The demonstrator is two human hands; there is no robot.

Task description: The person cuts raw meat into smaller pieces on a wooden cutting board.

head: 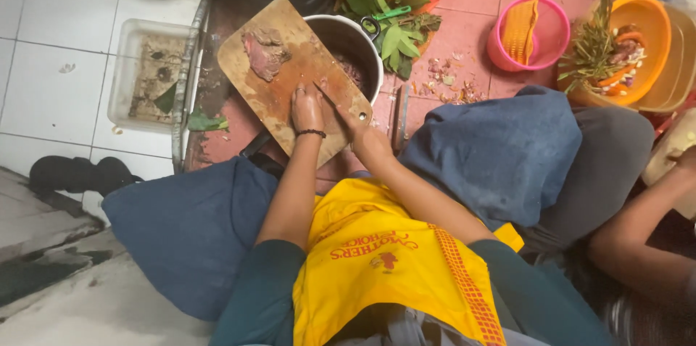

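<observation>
On the wooden cutting board (290, 74), left hand (306, 108) presses fingers down flat. Right hand (353, 117) grips a knife (328, 96) just beside it; raw meat (262, 54) lies beyond both.

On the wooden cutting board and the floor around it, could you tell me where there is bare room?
The wooden cutting board is bare between the raw meat piece and the left hand. White floor tiles left of the clear plastic tub lie bare. Peel scraps crowd the red floor beside the pink bowl.

Raw reddish meat chunk (264, 53) lies flat at far-left end of wooden cutting board (290, 77), board resting tilted over metal pot (360, 43).
</observation>
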